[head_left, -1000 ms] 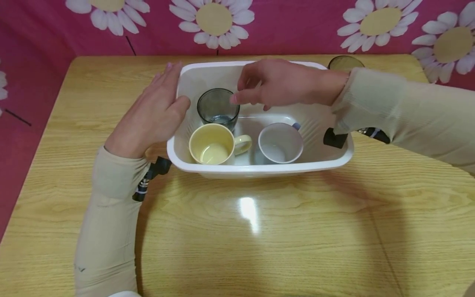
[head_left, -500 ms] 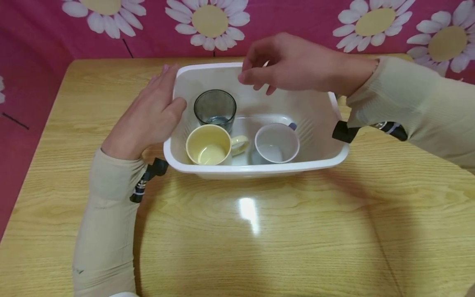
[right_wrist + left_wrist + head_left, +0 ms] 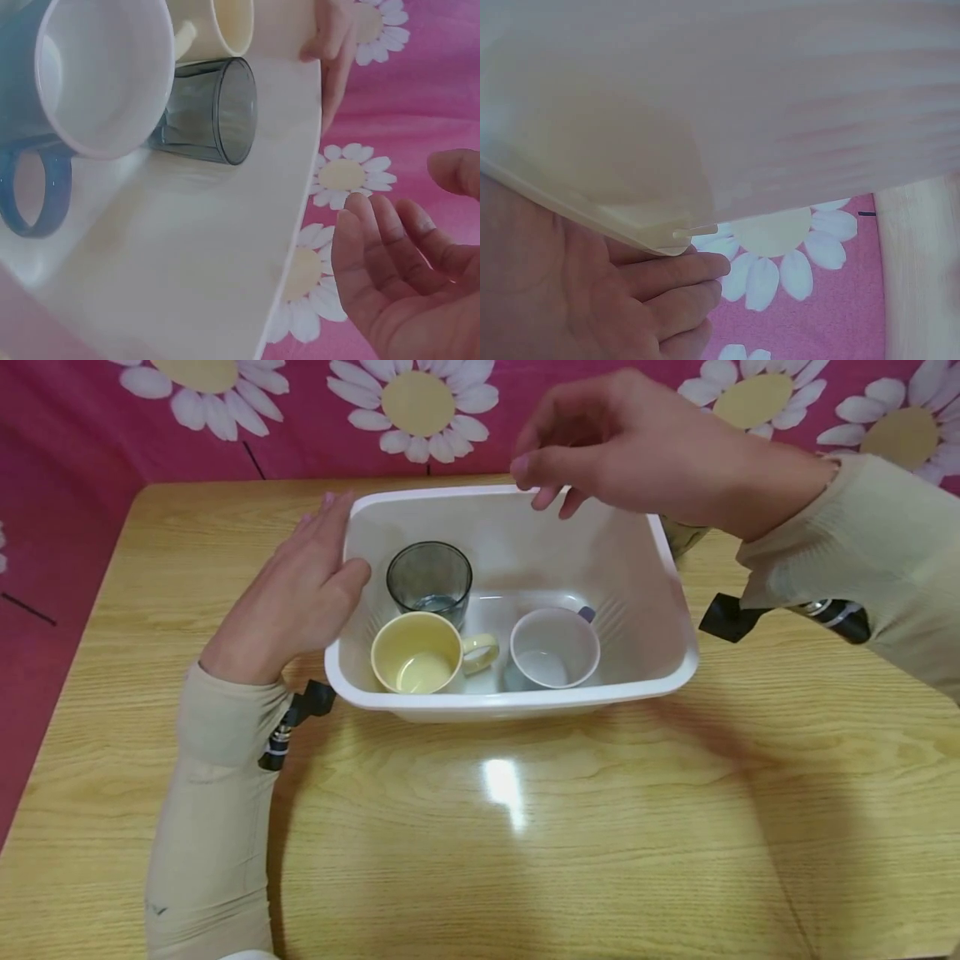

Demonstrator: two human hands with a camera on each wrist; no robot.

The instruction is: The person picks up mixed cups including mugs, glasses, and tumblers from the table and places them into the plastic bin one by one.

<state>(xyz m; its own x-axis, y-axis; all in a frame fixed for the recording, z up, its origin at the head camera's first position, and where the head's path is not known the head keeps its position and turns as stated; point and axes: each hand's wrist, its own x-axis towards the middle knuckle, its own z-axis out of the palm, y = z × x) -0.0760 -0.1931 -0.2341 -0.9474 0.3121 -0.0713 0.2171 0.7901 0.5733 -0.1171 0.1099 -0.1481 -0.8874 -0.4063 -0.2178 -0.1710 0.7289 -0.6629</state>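
A white plastic tub (image 3: 517, 702) stands on the table with three vessels in it. Smoked glass tumbler (image 3: 429, 578) sits at the left, behind a yellow mug (image 3: 417, 653). To their right is a blue mug (image 3: 553, 649) with a pale inside; its blue handle (image 3: 60, 191) shows in the right wrist view. My left hand (image 3: 292, 593) holds the tub's left rim, thumb at the inside and fingers along the outside. Above the tub's back rim hovers my right hand (image 3: 611, 452), its fingers loosely bent and nothing in them.
Partly hidden behind the right wrist, a brownish glass (image 3: 681, 537) stands just beyond the tub's right side. The wooden table (image 3: 450, 877) ends at a pink flowered cloth (image 3: 315, 435) at the back.
My right hand has risen out of the tub, away from the tumbler, moving back and to the right. The left hand has stayed at the rim.
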